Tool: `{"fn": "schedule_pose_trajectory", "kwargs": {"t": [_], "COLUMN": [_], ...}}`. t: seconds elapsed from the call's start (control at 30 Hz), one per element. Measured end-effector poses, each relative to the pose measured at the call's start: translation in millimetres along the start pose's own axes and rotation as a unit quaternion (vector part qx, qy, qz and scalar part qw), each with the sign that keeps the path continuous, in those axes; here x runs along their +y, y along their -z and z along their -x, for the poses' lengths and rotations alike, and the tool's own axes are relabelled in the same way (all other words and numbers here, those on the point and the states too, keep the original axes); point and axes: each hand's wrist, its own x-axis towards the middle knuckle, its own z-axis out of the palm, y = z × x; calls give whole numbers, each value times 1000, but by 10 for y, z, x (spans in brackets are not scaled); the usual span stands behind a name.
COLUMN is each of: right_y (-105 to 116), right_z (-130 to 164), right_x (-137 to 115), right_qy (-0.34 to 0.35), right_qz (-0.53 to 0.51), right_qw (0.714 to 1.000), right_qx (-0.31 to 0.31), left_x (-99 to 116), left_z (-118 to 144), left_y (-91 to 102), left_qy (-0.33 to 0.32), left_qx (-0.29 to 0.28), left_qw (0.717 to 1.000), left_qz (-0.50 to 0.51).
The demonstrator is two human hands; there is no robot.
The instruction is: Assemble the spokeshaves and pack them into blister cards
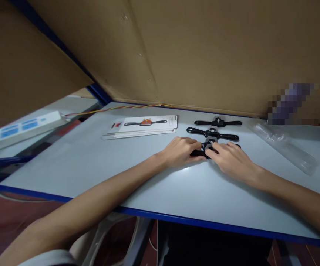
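Note:
Three black spokeshaves lie in a row on the table. The nearest spokeshave (pixel 210 145) is partly covered by both hands. My left hand (pixel 179 152) is closed around its left handle, fingers above and thumb below. My right hand (pixel 230 157) is closed at its middle, with fingertips by the grey blade plate; its right handle is mostly hidden behind this hand. Just beyond lies the middle spokeshave (pixel 213 133), and behind that the farthest spokeshave (pixel 218 122). Each shows a grey plate at its centre.
Printed cards (pixel 148 123) picturing a spokeshave are stacked at the left. Clear plastic blister packs (pixel 284 146) lie at the right. A cardboard wall (pixel 204 55) closes off the back, where a yellow-red wire runs. A power strip (pixel 26 125) sits at far left.

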Motion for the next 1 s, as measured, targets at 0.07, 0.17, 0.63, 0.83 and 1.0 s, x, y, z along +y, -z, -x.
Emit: {"fn": "schedule_pose_trajectory", "kwargs": {"t": [0.07, 0.17, 0.63, 0.83, 1.0], "right_y": [-7, -14, 13, -72, -100], "right_z": [5, 9, -43, -84, -124], "right_x": [6, 5, 137, 200, 227], "right_qy": [-8, -22, -70, -73, -135], "right_qz": [-13, -45, -151, -209, -235], "right_qw": [1000, 999, 985, 975, 962], "right_qx": [4, 6, -54, -13, -7], "left_x": [79, 172, 37, -75, -132], "left_z": [1, 10, -50, -126, -168], "left_y": [6, 12, -4, -11, -6], "left_qy": [26, 44, 53, 50, 56], "left_qx": [11, 24, -7, -2, 6], "left_qw": [1000, 999, 998, 998, 997], "left_qz": [-7, -3, 15, 34, 45]}}
